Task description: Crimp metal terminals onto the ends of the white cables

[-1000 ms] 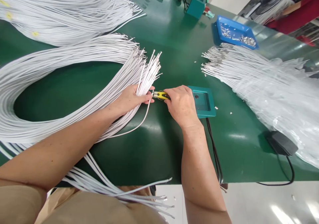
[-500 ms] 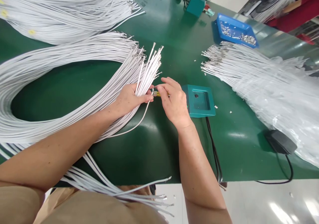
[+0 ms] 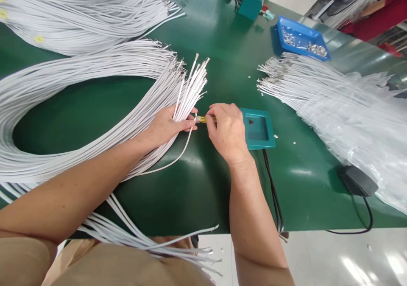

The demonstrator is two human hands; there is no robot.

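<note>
My left hand (image 3: 163, 127) is closed around a bundle of white cables (image 3: 192, 84) whose stripped ends fan out above the fingers. One cable (image 3: 187, 144) curves below the thumb, and its end stands at the tip of a yellow, metal-ended piece (image 3: 201, 119). This piece juts left from beneath my right hand toward the teal box. My right hand (image 3: 225, 127) is bent with thumb and fingertips together over the yellow piece. Whatever lies between those fingertips is hidden. Partly behind that hand sits the teal box (image 3: 269, 129), with a shallow recess on top.
More white cables (image 3: 85, 14) lie at the back left. To the right, cables in clear plastic (image 3: 343, 107) stretch across the green table (image 3: 197, 197). A blue tray (image 3: 302, 29) holds small metal parts. A black device (image 3: 358, 180) with a cord sits near the front edge.
My right hand has shifted slightly right, and its fingers have curled in more. More of the yellow piece shows. The left hand and its bundle have hardly moved.
</note>
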